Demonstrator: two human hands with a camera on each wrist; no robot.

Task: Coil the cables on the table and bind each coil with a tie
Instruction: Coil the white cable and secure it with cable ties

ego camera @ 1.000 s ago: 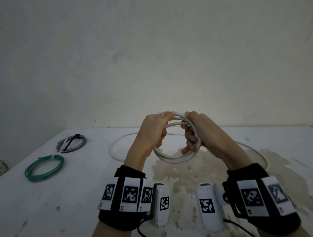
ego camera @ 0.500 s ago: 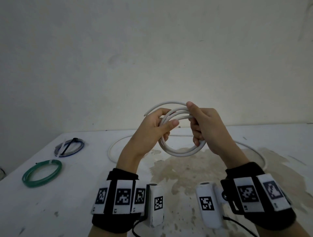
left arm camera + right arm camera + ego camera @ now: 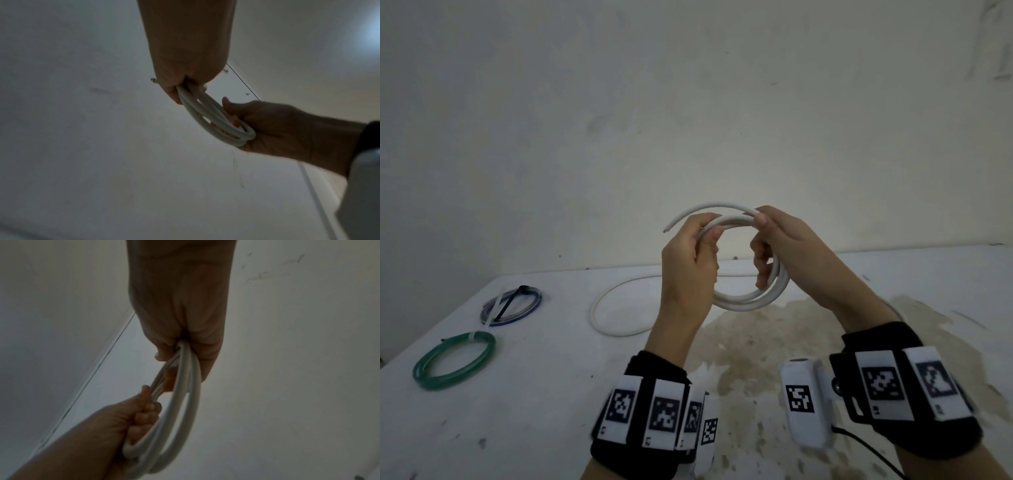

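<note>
I hold a white cable coil [image 3: 751, 299] upright in the air above the table [image 3: 544, 394]. My left hand [image 3: 690, 255] grips its left side, fingers curled round the loops [image 3: 205, 107]. My right hand [image 3: 780, 243] grips the top and right side, thumb and fingers wrapped round the strands [image 3: 185, 369]. The cable's free end [image 3: 671, 228] sticks out to the left above my left hand. More of the same white cable [image 3: 616, 308] trails in a loose loop on the table behind.
A green coil [image 3: 453, 359] bound with a white tie lies at the table's left. Behind it lies a blue-grey coil [image 3: 512, 305] with a black tie and a white tie. A brown stain [image 3: 756, 349] covers the table's middle. A plain wall stands behind.
Both hands have lifted the white coil higher and spread it wider. The free end has sprung out to the left. My right hand has slid toward the coil's top.
</note>
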